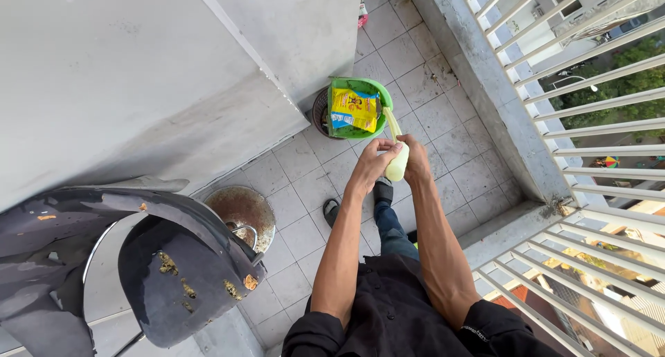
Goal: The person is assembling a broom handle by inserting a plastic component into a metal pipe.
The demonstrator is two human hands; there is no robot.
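Head view, looking down a tiled balcony floor point(415, 73). Both hands close together, held out in front of the body above the floor tiles. Right hand point(415, 156) wrapped around the lower part of a pale green, long peeled gourd-like vegetable point(397, 164), gripping it. Left hand point(375, 162) touching the same vegetable from the other side, fingers curled at its upper part; cannot tell if a tool is in this hand. A thin pale strip of peel point(392, 123) rises from the vegetable's top end toward the green plastic basket.

Green plastic basket point(360, 108) sits on the floor just beyond the vegetable, next to the grey wall point(138, 73). Yellow and blue printed packet point(353, 110) lies inside the basket. Dark round rim point(317, 113) sticks out from under the basket on the wall side.

Below the vegetable: one foot in a dark sandal point(382, 189), blue trouser leg, a second dark sandal point(332, 210) just beside it. Rusty round metal lid point(244, 213) with a handle lies on the tiles, well apart from the basket, near the wall base. Black worn plastic chair point(138, 260) nearest the camera, far from the basket. White metal railing point(589, 121) runs along the side opposite the wall.
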